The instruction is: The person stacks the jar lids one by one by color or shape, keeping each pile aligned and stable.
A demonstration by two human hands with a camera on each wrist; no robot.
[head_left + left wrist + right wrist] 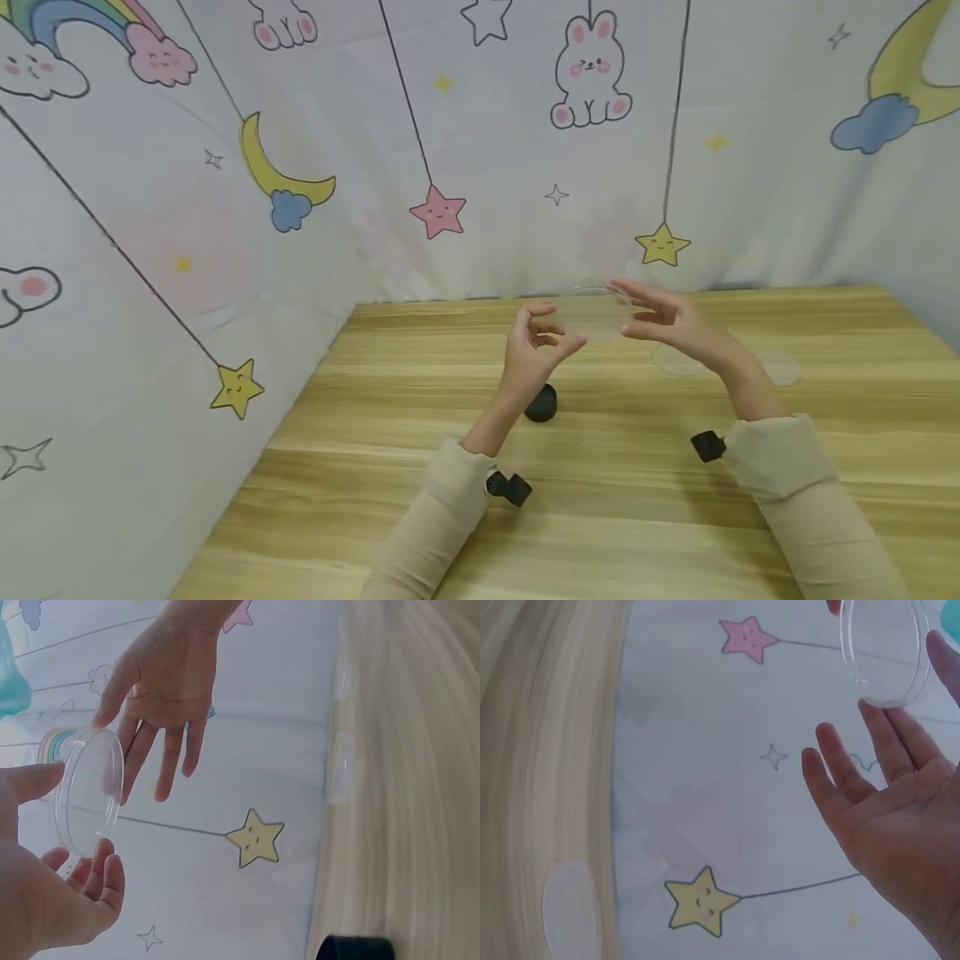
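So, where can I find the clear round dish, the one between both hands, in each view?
Head: the clear round dish, right of centre, near mid-height.
Left wrist: left of centre, near mid-height.
Right wrist: top right, cut by the picture's edge.
Shared landmark: the pink star, in all three.

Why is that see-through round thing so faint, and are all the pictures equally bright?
Head view: brightest, but the clear round piece nearly blends into the pale backdrop and tabletop; left wrist view: dimmer, though its rim shows more distinctly; right wrist view: also dim and greyish, with the wood grain curving.
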